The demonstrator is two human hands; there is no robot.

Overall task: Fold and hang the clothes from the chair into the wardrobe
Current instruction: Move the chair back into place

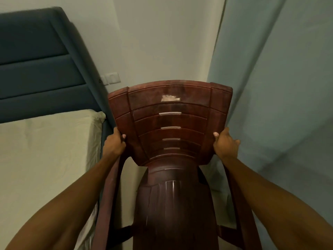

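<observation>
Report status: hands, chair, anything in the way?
Left hand and right hand each grip a side edge of the chair backrest. No clothes on the chair. Bed close on the left, wall beyond.

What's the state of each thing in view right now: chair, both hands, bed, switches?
chair: brown plastic, held by both side edges of its backrest; seat bare, no clothes on it
left hand: grip curled round the backrest's left edge
right hand: grip curled round the backrest's right edge
bed: light sheet on, nothing lying on the visible part
headboard: blue, padded, upright against the wall
wall switches: position cannot be told
</observation>
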